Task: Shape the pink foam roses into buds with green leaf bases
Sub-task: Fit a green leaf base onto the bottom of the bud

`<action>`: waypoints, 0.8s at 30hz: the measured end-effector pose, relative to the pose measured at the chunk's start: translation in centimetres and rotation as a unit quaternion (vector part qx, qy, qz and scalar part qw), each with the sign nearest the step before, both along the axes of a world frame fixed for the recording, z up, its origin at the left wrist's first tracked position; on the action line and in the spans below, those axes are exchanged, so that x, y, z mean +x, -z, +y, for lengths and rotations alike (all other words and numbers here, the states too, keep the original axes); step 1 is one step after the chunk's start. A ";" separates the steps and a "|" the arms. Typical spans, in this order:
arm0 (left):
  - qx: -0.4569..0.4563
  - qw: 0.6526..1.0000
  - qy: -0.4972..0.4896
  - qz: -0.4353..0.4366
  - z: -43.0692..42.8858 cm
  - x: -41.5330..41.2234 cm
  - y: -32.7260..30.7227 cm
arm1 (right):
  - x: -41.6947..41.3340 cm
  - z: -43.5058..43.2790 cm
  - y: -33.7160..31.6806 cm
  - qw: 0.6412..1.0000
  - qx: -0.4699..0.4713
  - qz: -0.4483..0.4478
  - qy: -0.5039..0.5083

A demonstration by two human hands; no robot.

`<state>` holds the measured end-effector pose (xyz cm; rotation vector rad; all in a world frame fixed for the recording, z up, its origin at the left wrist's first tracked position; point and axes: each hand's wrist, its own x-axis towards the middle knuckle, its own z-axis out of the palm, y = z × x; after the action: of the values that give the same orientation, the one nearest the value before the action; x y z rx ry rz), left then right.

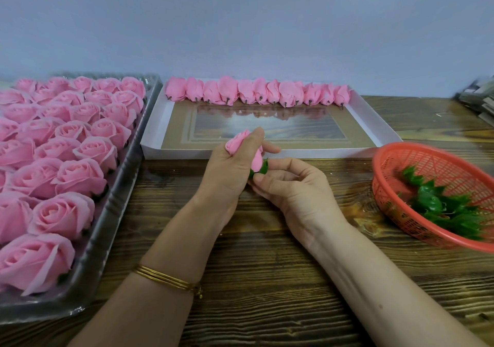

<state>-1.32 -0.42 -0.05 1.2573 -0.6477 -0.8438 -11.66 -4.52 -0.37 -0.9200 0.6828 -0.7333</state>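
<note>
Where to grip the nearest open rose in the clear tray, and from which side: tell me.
Grip the nearest open rose low round its outer petals, near the dark base, coming from above. It sits face-up in the clear tray, another rose close behind; thin petal edges likely crush.

left hand (230, 170) grips a pink rose bud (240, 143); right hand (291, 186) pinches its green leaf base (263, 170).

A grained wooden table (267, 280) meets a pale grey wall (240, 26). A blurred stack of flat items (478, 98) sits at its far right edge.
</note>
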 end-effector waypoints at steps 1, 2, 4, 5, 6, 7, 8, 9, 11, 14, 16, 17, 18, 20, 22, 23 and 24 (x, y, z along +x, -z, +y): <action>-0.001 1.000 0.002 0.001 0.0 0.0 0.0 | 0.0 0.1 0.0 0.999 -0.027 0.015 0.008; -0.004 1.000 0.003 0.001 0.0 -0.1 -0.1 | 0.0 0.1 0.0 0.998 -0.052 0.027 0.014; -0.008 1.000 0.004 0.001 0.0 -0.1 -0.1 | 0.1 0.2 0.1 0.996 -0.081 0.030 0.022; -0.011 1.000 0.004 0.000 0.1 -0.2 -0.1 | 0.1 0.2 0.1 0.996 -0.086 0.026 0.024; -0.013 1.000 0.004 0.000 0.1 -0.1 0.0 | 0.1 0.2 0.1 0.996 -0.087 0.021 0.026; -0.016 1.000 0.004 0.001 0.0 -0.1 0.0 | 0.1 0.2 0.2 0.996 -0.080 0.015 0.026; -0.020 1.000 0.003 0.003 0.0 -0.1 0.0 | 0.1 0.1 0.2 0.998 -0.066 0.006 0.022; -0.025 1.000 -0.001 0.005 0.0 0.0 0.0 | 0.1 0.1 0.1 0.999 -0.045 -0.005 0.014; -0.034 0.999 -0.010 0.009 -0.1 0.1 0.0 | 0.2 -0.1 0.0 1.000 0.005 -0.030 -0.007; -0.038 0.999 -0.010 -0.001 -0.1 0.2 0.1 | 0.2 -0.2 -0.3 0.998 0.051 -0.039 -0.025; -0.042 0.999 -0.007 -0.008 -0.1 0.1 0.1 | 0.1 -0.3 -0.4 0.997 0.060 -0.034 -0.028; -0.043 0.999 -0.007 -0.009 0.0 0.1 0.1 | 0.1 -0.3 -0.4 0.997 0.063 -0.031 -0.028; -0.042 0.999 -0.007 -0.009 0.0 0.2 0.1 | 0.0 -0.4 -0.4 0.997 0.065 -0.027 -0.029; -0.039 0.999 -0.010 -0.013 0.0 0.2 0.0 | -0.1 -0.5 -0.5 0.997 0.066 -0.022 -0.029; -0.039 0.999 -0.015 -0.020 0.1 0.2 0.0 | -0.1 -0.5 -0.4 0.997 0.066 -0.022 -0.030; -0.041 0.999 -0.018 -0.023 0.1 0.2 0.0 | -0.1 -0.5 -0.4 0.997 0.065 -0.024 -0.031; -0.043 0.999 -0.017 -0.025 0.1 0.2 0.0 | -0.1 -0.5 -0.3 0.997 0.064 -0.026 -0.032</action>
<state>-1.17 -0.35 -0.10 1.2123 -0.6935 -0.7500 -11.71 -5.04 -0.04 -0.7986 0.6438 -0.6467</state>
